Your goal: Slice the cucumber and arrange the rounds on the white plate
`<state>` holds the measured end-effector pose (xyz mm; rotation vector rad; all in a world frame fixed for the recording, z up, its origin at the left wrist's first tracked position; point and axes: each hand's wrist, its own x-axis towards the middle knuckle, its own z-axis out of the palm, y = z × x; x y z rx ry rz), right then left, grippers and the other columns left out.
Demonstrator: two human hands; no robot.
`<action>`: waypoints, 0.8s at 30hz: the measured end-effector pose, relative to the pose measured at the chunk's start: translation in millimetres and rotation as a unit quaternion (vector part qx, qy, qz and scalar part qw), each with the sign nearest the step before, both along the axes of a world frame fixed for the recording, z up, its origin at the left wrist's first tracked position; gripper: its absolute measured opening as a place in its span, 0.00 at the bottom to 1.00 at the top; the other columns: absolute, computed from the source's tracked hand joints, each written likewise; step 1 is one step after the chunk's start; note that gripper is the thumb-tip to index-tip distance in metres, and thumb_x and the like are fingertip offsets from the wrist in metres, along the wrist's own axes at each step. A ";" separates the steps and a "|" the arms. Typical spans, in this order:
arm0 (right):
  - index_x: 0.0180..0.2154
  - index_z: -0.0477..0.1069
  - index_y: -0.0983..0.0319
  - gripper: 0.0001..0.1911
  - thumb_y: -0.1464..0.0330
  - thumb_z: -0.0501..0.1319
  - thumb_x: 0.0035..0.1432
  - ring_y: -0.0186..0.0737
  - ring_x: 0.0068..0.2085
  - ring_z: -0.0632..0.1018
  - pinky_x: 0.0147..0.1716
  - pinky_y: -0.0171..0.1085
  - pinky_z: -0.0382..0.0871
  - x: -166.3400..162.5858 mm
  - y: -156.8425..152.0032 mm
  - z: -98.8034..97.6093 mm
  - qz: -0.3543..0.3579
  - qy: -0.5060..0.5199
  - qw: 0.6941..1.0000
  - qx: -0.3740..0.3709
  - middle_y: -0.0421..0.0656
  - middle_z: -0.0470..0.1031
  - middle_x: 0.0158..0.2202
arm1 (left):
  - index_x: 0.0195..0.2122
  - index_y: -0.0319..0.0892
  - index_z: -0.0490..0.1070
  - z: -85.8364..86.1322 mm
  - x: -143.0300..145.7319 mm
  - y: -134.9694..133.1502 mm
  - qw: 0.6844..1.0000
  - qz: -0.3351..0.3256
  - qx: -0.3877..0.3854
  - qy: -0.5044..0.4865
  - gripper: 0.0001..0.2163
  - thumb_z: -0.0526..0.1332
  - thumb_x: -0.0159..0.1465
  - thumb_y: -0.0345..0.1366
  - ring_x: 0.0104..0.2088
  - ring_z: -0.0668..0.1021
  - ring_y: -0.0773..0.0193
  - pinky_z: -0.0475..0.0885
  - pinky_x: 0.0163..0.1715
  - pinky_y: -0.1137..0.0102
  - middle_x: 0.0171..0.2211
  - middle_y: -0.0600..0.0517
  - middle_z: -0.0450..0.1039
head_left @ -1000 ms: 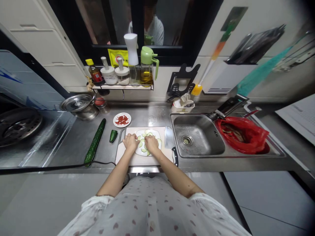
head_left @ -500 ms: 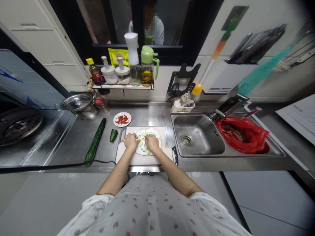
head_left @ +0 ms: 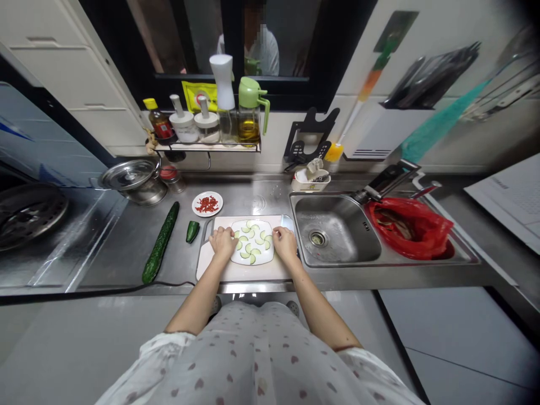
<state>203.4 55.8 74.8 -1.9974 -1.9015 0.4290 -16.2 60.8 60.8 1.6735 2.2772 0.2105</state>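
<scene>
A white squarish plate [head_left: 252, 260] lies on the cutting board [head_left: 219, 271], with thin cucumber slices [head_left: 252, 250] laid on it in several pinwheel shapes. My left hand [head_left: 223, 242] is at the plate's left rim, fingers curled against it. On the opposite rim is my right hand [head_left: 285, 243], its fingers bent and closed at the edge. The knife blade [head_left: 287, 223] shows beyond my right hand, which hides most of it. Left of the board lie a short cucumber piece [head_left: 193, 231] and a long whole cucumber [head_left: 161, 242]. A small white dish holds chopped red bits [head_left: 207, 203].
A steel sink [head_left: 337, 230] adjoins the board on the right, with a red plastic bag [head_left: 409, 228] at its far side. Seasoning jars and an oil bottle [head_left: 250, 121] stand on a rack behind. A lidded pot [head_left: 135, 180] is at the back left. A dark cord [head_left: 126, 291] runs along the front edge.
My right hand has moved right, from over the slices to the plate's right rim, uncovering the pinwheels and covering the knife's handle. My left hand stays at the left rim.
</scene>
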 end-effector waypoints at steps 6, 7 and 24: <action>0.44 0.75 0.59 0.14 0.66 0.52 0.64 0.42 0.44 0.68 0.38 0.35 0.57 1.9 -14.4 -3.7 0.030 -0.080 0.995 -0.058 0.47 0.73 0.42 | 0.34 0.48 0.72 0.8 0.2 -2.3 1.000 -0.008 0.004 0.002 0.07 0.61 0.56 0.42 0.49 0.68 0.52 0.58 0.48 0.59 0.44 0.47 0.69; 0.44 0.75 0.59 0.14 0.66 0.52 0.64 0.42 0.45 0.68 0.38 0.35 0.56 0.2 -15.9 -4.7 0.038 -0.086 0.994 -0.062 0.47 0.73 0.42 | 0.34 0.48 0.72 0.9 0.1 -2.5 1.000 -0.008 0.003 0.001 0.07 0.61 0.56 0.42 0.49 0.68 0.52 0.58 0.48 0.59 0.44 0.47 0.69; 0.48 0.73 0.59 0.16 0.65 0.51 0.65 0.42 0.46 0.67 0.40 0.35 0.56 -8.7 -19.3 -9.9 0.054 -0.069 0.995 -0.053 0.47 0.72 0.43 | 0.33 0.47 0.72 2.9 -0.9 -4.4 1.000 -0.002 0.006 -0.012 0.07 0.62 0.56 0.42 0.49 0.68 0.51 0.58 0.48 0.59 0.43 0.47 0.70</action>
